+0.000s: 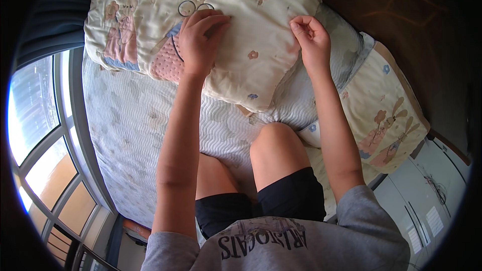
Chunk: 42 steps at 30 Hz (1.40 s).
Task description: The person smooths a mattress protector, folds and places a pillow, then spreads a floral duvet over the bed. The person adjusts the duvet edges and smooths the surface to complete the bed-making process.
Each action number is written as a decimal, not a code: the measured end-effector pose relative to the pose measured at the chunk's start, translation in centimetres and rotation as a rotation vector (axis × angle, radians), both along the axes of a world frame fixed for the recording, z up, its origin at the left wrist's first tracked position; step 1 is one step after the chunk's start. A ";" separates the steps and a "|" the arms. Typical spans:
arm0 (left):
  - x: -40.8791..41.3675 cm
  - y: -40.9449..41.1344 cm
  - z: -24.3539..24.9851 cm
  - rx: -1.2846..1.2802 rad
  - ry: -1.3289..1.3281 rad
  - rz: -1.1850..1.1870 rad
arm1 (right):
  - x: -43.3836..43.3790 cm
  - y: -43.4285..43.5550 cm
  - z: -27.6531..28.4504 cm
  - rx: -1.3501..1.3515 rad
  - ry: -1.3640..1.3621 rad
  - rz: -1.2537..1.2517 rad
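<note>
A cream quilt with rabbit and flower pictures point(241, 71) lies in front of me on a wavy-patterned mattress cover point(124, 120). My left hand point(203, 35) is over the quilt beside the large rabbit's round glasses, fingers bent; a small dark spot shows at its fingertips, and whether they pinch cloth is unclear. Over the quilt's right part is my right hand point(311, 37), with thumb and forefinger close together and the other fingers curled. I cannot tell whether cloth is between them. A second cream piece with rabbits point(388, 128) and a tan border lies to the right.
My bare knees point(278, 139) rest on the bed near the quilt's lower corner. Windows point(49, 128) and a dark curtain point(56, 19) are at the left. White cabinets point(421, 195) with a coiled cable point(437, 190) stand at lower right. Dark floor point(406, 7) shows at upper right.
</note>
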State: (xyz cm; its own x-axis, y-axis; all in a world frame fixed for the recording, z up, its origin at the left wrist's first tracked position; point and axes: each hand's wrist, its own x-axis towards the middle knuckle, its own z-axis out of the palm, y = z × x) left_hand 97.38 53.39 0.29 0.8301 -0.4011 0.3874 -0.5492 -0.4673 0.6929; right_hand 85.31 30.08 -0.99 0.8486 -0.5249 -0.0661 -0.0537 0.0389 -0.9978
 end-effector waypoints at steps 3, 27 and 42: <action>0.2 -0.3 0.1 0.084 -0.033 -0.009 | -0.2 0.3 0.4 -0.101 0.018 0.030; 1.9 -0.8 -1.4 -0.369 0.521 -0.028 | -0.2 0.3 -0.7 0.399 -0.043 0.023; 3.0 -4.3 -1.4 -0.041 -0.074 -0.058 | 3.1 3.8 0.8 -0.317 0.130 -0.082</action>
